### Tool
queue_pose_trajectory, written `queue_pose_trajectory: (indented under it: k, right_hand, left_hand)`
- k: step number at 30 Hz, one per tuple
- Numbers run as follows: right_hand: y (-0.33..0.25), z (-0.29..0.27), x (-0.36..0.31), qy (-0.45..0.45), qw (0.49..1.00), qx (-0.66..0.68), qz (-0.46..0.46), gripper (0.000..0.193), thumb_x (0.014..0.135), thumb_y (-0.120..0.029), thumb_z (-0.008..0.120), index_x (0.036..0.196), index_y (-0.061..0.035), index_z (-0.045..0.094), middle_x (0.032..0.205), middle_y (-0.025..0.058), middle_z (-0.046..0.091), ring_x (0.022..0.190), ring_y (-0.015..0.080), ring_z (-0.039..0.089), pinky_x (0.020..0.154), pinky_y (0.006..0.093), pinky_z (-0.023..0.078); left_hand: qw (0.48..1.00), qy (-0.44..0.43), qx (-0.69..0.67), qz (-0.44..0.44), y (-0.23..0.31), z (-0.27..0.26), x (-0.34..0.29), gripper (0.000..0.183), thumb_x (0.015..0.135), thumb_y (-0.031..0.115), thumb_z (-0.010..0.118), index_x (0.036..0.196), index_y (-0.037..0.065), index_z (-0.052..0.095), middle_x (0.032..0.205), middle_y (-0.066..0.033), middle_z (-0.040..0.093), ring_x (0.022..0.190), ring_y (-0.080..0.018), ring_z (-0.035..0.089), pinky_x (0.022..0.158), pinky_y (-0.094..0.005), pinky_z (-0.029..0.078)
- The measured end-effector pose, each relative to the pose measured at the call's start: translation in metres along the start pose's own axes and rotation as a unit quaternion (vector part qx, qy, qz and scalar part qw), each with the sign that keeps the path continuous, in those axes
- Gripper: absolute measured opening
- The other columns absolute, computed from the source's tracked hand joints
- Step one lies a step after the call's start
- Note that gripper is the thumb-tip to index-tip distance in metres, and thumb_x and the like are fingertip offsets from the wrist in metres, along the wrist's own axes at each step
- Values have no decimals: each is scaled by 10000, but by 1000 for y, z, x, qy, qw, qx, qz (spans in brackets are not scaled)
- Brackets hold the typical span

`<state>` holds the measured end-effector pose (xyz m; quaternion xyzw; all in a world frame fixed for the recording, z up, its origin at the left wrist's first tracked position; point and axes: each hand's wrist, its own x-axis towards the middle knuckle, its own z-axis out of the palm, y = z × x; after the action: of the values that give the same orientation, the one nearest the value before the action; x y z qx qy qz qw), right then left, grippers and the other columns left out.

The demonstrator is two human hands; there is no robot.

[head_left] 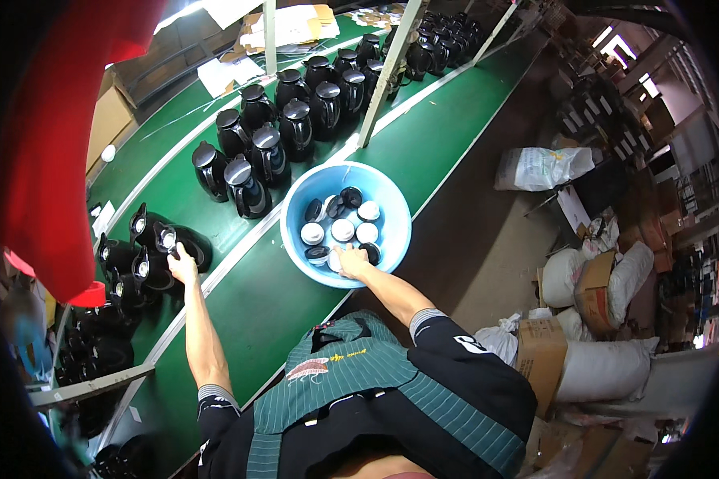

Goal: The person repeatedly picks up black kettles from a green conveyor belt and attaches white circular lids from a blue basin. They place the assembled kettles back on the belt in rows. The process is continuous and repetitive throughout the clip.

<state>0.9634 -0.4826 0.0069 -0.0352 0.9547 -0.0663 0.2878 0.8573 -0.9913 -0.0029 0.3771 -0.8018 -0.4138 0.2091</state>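
Head view: left hand (182, 265) stretched out toward ten o'clock, fingers closed over the open top of a black jug (185, 243) lying at the near end of the green conveyor belt (423, 152). Right hand (351, 260) reached toward twelve o'clock into the blue basin (295, 203), fingers curled down onto a lid (337, 261) at the basin's near rim; firm grip or mere touch could not be told. Filled the basin: round lids, some white face up (343, 230), some black (351, 196). Clustered at nine o'clock of the left hand: more open-topped black jugs (120, 259). Stood in two rows up the belt toward twelve o'clock: lidded black jugs (252, 156). Piled at three o'clock on the floor: white sacks (607, 371) and cardboard boxes (542, 351). Hung at the left edge: red cloth (52, 152).
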Motion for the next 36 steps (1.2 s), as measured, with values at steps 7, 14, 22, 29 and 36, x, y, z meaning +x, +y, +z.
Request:
queue_pose_trajectory:
  k: [7,14,22,29,36]
  right_hand:
    - [19,22,5,79,995,-27,-48,857,699,-356,908,1436,-159,518,1329,224,563,1223,391,633,922,536,576]
    - [22,-19,-17,156,987,29,29,971,697,-317,933,1474,-19,432,1361,319,561,1141,453,679,956,486,581]
    - [-160,-117,-95,358,768,386,-365,561,757,-264,906,1031,-24,480,1162,229,549,1132,393,561,973,474,470]
    - [-167,-127,-102,273,820,191,-465,550,846,-294,873,1152,3,524,1274,253,591,1154,407,585,967,487,495]
    - [-159,-165,-107,-44,895,284,-341,836,789,-273,944,1496,-109,530,1385,179,640,1170,289,697,948,438,587]
  left_hand:
    - [971,-168,-49,162,59,-63,-144,484,794,341,922,1038,-25,720,799,-36,690,741,-127,603,734,-317,525]
    - [938,-279,-20,207,119,-133,-226,389,825,211,889,1102,-1,717,834,-96,729,727,-131,683,686,-292,583]
    - [918,-305,-13,254,128,-155,-250,280,835,152,851,998,19,667,792,-135,717,681,-230,706,642,-350,577]
    - [902,-312,62,292,136,-177,-252,286,806,182,843,965,40,652,761,-177,697,711,-382,703,641,-432,552]
    - [867,-349,125,333,131,-178,-243,299,757,180,838,990,60,696,788,-175,722,770,-383,727,702,-456,568]
